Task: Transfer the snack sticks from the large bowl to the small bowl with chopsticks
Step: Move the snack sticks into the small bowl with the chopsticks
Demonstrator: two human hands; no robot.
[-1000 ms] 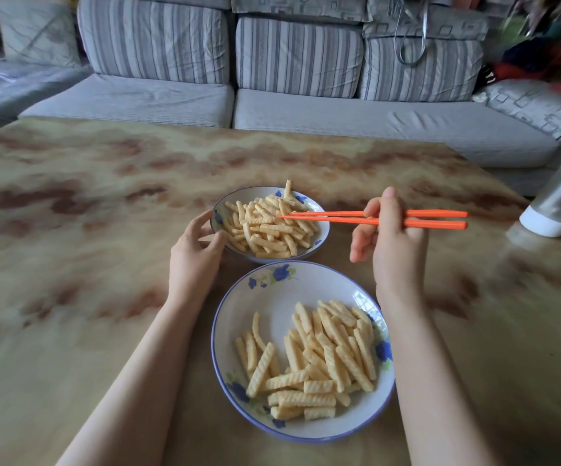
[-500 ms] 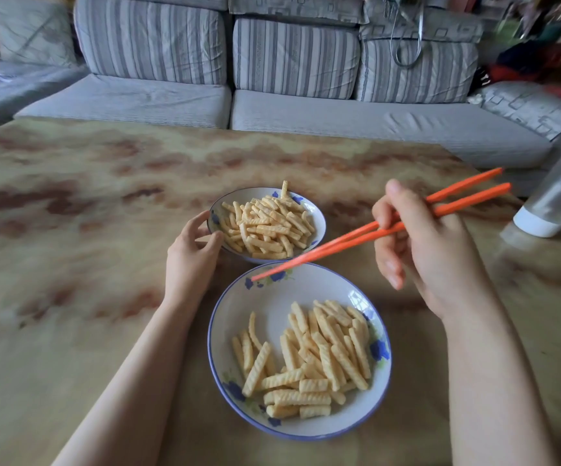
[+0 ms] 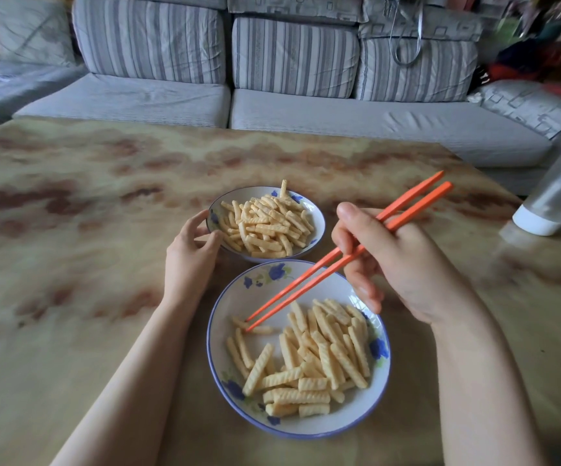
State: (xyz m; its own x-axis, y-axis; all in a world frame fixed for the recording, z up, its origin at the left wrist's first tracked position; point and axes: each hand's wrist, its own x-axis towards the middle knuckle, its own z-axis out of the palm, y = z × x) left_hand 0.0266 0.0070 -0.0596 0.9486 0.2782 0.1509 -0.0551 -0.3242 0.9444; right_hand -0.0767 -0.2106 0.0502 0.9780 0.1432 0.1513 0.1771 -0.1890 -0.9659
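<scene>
- While small bowl (image 3: 319, 227) sits heaped, large bowl (image 3: 381, 371) roughly half full; more remaining.
- Right hand (image 3: 403, 264) grasping chopsticks (image 3: 306, 287), tips at one snack stick (image 3: 262, 330).
- Left hand (image 3: 188, 257) gripping small bowl rim.

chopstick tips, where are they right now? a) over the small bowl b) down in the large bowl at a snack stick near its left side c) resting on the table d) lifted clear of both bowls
b: the tips of the orange chopsticks, held in the right hand, reach down into the large bowl and meet a single snack stick lying apart from the main pile, while the left hand holds the small bowl by its rim.
</scene>
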